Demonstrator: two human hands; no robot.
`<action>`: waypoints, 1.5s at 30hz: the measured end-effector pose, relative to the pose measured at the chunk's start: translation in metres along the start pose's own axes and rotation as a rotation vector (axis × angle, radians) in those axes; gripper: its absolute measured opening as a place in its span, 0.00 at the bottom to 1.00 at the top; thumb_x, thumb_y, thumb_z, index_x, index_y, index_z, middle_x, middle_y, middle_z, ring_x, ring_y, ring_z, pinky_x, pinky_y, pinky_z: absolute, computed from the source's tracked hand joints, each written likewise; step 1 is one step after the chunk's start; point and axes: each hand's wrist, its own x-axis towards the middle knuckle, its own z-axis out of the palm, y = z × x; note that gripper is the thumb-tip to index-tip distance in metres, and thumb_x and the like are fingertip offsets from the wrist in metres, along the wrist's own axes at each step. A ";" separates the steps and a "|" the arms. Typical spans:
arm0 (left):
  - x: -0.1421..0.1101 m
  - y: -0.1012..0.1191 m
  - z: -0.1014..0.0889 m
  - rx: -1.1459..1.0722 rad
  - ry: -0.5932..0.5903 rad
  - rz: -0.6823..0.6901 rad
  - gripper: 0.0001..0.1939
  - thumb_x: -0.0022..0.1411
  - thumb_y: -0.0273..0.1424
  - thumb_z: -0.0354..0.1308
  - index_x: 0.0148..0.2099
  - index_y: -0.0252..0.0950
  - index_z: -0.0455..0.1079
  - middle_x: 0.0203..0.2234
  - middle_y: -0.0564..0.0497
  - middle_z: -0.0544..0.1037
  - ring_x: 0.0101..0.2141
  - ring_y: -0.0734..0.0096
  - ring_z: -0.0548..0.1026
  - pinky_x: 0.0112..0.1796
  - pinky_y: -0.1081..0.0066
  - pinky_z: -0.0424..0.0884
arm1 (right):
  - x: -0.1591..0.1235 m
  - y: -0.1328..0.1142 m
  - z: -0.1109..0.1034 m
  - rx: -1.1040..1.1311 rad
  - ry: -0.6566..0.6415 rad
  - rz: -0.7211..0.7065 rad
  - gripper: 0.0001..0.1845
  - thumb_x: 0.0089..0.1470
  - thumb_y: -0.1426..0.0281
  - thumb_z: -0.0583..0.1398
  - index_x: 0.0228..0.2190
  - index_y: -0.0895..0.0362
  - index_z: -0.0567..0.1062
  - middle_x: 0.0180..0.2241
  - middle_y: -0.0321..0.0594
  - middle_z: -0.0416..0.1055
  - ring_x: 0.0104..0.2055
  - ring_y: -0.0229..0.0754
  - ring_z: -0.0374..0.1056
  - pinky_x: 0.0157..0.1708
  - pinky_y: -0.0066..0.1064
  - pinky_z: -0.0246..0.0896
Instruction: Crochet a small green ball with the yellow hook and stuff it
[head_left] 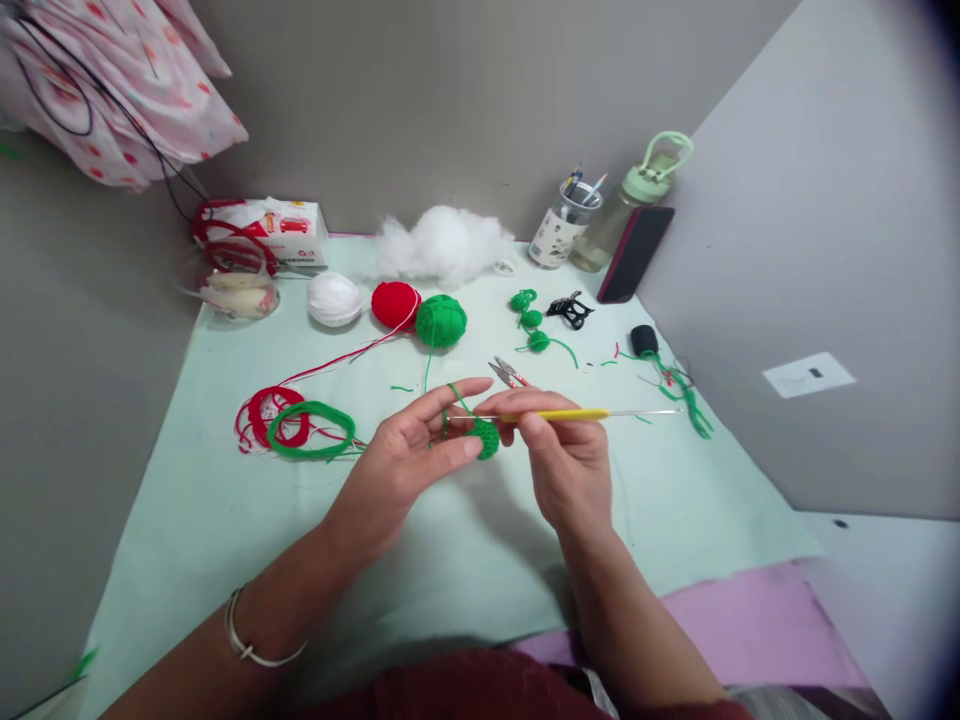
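Between thumb and fingers, my left hand (pixel 420 440) pinches a small round green crochet piece (pixel 487 439). Green yarn is looped over that hand's raised index finger and runs back to the green yarn ball (pixel 441 321). My right hand (pixel 566 455) is closed around the yellow grip of a crochet hook (pixel 570 414). The hook's metal tip points left and lies at the top of the green piece; whether it sits inside a stitch I cannot tell. Just beyond my right fingers are small scissors (pixel 508 373), partly hidden.
Behind my hands are a red yarn ball (pixel 395 305), a white yarn ball (pixel 334 299) and fluffy white stuffing (pixel 450 245). Coiled green yarn (pixel 311 430) lies left. Small green crocheted pieces (pixel 532 319), a black claw clip (pixel 571 311), a phone (pixel 637 255) and a bottle (pixel 622 205) are right.
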 end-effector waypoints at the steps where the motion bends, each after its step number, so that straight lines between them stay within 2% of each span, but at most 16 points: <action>1: 0.000 0.000 0.000 -0.007 -0.010 -0.009 0.23 0.61 0.32 0.72 0.59 0.45 0.80 0.40 0.50 0.83 0.44 0.64 0.77 0.52 0.63 0.70 | -0.001 0.000 0.000 -0.011 -0.001 -0.002 0.11 0.67 0.60 0.64 0.40 0.51 0.85 0.38 0.42 0.84 0.38 0.44 0.77 0.33 0.36 0.72; 4: 0.000 -0.001 0.001 -0.022 -0.026 -0.025 0.22 0.61 0.33 0.73 0.58 0.45 0.81 0.38 0.50 0.83 0.44 0.63 0.78 0.52 0.62 0.70 | -0.001 0.001 0.001 0.035 0.039 -0.009 0.10 0.67 0.61 0.64 0.40 0.50 0.85 0.37 0.41 0.84 0.35 0.42 0.77 0.32 0.34 0.71; 8: 0.001 0.000 0.001 -0.017 0.036 -0.004 0.20 0.60 0.33 0.74 0.55 0.45 0.82 0.34 0.53 0.79 0.40 0.66 0.76 0.49 0.65 0.70 | 0.002 0.000 0.002 0.116 0.087 0.023 0.11 0.67 0.60 0.64 0.37 0.52 0.83 0.33 0.40 0.83 0.30 0.40 0.75 0.29 0.33 0.71; 12: 0.001 0.002 0.000 0.053 0.075 0.033 0.19 0.61 0.32 0.72 0.55 0.47 0.83 0.34 0.53 0.76 0.40 0.68 0.73 0.47 0.68 0.68 | 0.005 -0.003 0.001 0.139 0.069 0.056 0.14 0.68 0.58 0.62 0.36 0.54 0.79 0.31 0.39 0.82 0.29 0.40 0.76 0.28 0.33 0.72; 15: -0.001 0.001 -0.001 0.115 0.089 0.065 0.19 0.62 0.32 0.71 0.55 0.48 0.83 0.35 0.53 0.75 0.41 0.68 0.72 0.47 0.68 0.67 | 0.003 -0.006 0.000 0.091 0.046 0.031 0.13 0.71 0.61 0.59 0.37 0.54 0.79 0.32 0.39 0.83 0.29 0.40 0.77 0.29 0.33 0.73; 18: -0.002 -0.001 -0.001 0.226 0.154 0.121 0.18 0.63 0.31 0.70 0.55 0.49 0.82 0.36 0.54 0.75 0.42 0.67 0.72 0.48 0.67 0.66 | -0.002 -0.009 0.001 -0.067 0.054 -0.088 0.11 0.72 0.67 0.57 0.41 0.52 0.80 0.37 0.40 0.84 0.31 0.40 0.78 0.32 0.34 0.76; 22: -0.003 -0.005 0.002 0.371 0.275 0.221 0.18 0.63 0.27 0.70 0.54 0.48 0.82 0.41 0.53 0.78 0.48 0.64 0.72 0.54 0.67 0.62 | -0.010 -0.007 0.002 -0.387 -0.008 -0.383 0.15 0.71 0.73 0.56 0.52 0.50 0.79 0.41 0.41 0.84 0.37 0.43 0.80 0.36 0.38 0.79; 24: -0.003 -0.006 0.004 0.308 0.279 0.209 0.21 0.62 0.28 0.71 0.56 0.47 0.81 0.40 0.53 0.78 0.48 0.65 0.73 0.54 0.67 0.63 | -0.013 -0.005 0.002 -0.580 -0.056 -0.513 0.18 0.68 0.75 0.59 0.55 0.48 0.78 0.43 0.42 0.84 0.42 0.46 0.81 0.38 0.39 0.79; 27: 0.000 -0.006 0.003 0.007 0.153 0.024 0.27 0.60 0.33 0.73 0.62 0.46 0.78 0.35 0.54 0.77 0.40 0.68 0.73 0.47 0.68 0.67 | -0.016 -0.003 0.002 -0.820 -0.047 -0.624 0.24 0.64 0.79 0.63 0.56 0.45 0.79 0.46 0.42 0.83 0.45 0.47 0.81 0.40 0.39 0.80; 29: 0.003 -0.004 0.001 -0.178 0.070 -0.126 0.26 0.59 0.35 0.74 0.60 0.42 0.80 0.33 0.53 0.77 0.38 0.70 0.72 0.45 0.69 0.68 | -0.015 -0.003 0.002 -0.751 -0.003 -0.609 0.22 0.64 0.78 0.63 0.55 0.45 0.80 0.46 0.43 0.83 0.45 0.48 0.81 0.40 0.40 0.80; 31: 0.005 -0.001 -0.002 -0.254 0.055 -0.172 0.23 0.58 0.35 0.74 0.56 0.39 0.82 0.33 0.51 0.77 0.38 0.70 0.72 0.45 0.69 0.68 | -0.012 -0.004 0.002 -0.515 0.068 -0.488 0.17 0.67 0.75 0.60 0.52 0.48 0.81 0.41 0.43 0.84 0.40 0.46 0.80 0.36 0.40 0.79; 34: 0.006 0.002 -0.004 -0.210 0.103 -0.063 0.20 0.59 0.32 0.74 0.54 0.42 0.84 0.33 0.53 0.75 0.37 0.72 0.70 0.45 0.70 0.67 | -0.004 -0.005 0.003 -0.126 0.139 -0.252 0.12 0.70 0.71 0.59 0.44 0.50 0.83 0.35 0.41 0.82 0.30 0.41 0.75 0.29 0.37 0.75; 36: 0.005 0.003 -0.003 -0.132 0.110 -0.009 0.20 0.59 0.31 0.74 0.55 0.46 0.83 0.33 0.54 0.74 0.37 0.72 0.69 0.46 0.70 0.66 | 0.000 -0.007 0.005 -0.005 0.107 -0.178 0.10 0.70 0.68 0.60 0.41 0.51 0.84 0.35 0.40 0.82 0.32 0.41 0.75 0.29 0.35 0.74; 39: 0.002 0.001 0.000 -0.017 0.090 0.011 0.22 0.61 0.32 0.73 0.57 0.50 0.82 0.35 0.54 0.76 0.41 0.70 0.71 0.49 0.69 0.65 | 0.000 -0.008 0.008 -0.071 0.036 -0.173 0.09 0.69 0.69 0.62 0.41 0.50 0.84 0.38 0.41 0.84 0.40 0.45 0.79 0.35 0.37 0.76; 41: 0.000 0.000 0.002 0.035 0.114 0.031 0.23 0.61 0.33 0.73 0.59 0.50 0.81 0.37 0.54 0.76 0.44 0.68 0.71 0.50 0.69 0.65 | -0.003 -0.008 0.011 -0.164 0.028 -0.210 0.11 0.68 0.72 0.61 0.44 0.50 0.84 0.39 0.41 0.84 0.41 0.45 0.79 0.37 0.38 0.77; 45: 0.000 -0.004 0.003 -0.036 0.140 0.012 0.27 0.61 0.33 0.74 0.62 0.48 0.78 0.37 0.54 0.78 0.44 0.67 0.73 0.50 0.69 0.66 | -0.012 -0.003 0.011 -0.491 0.023 -0.443 0.20 0.64 0.78 0.64 0.52 0.46 0.82 0.45 0.43 0.83 0.43 0.45 0.79 0.38 0.38 0.77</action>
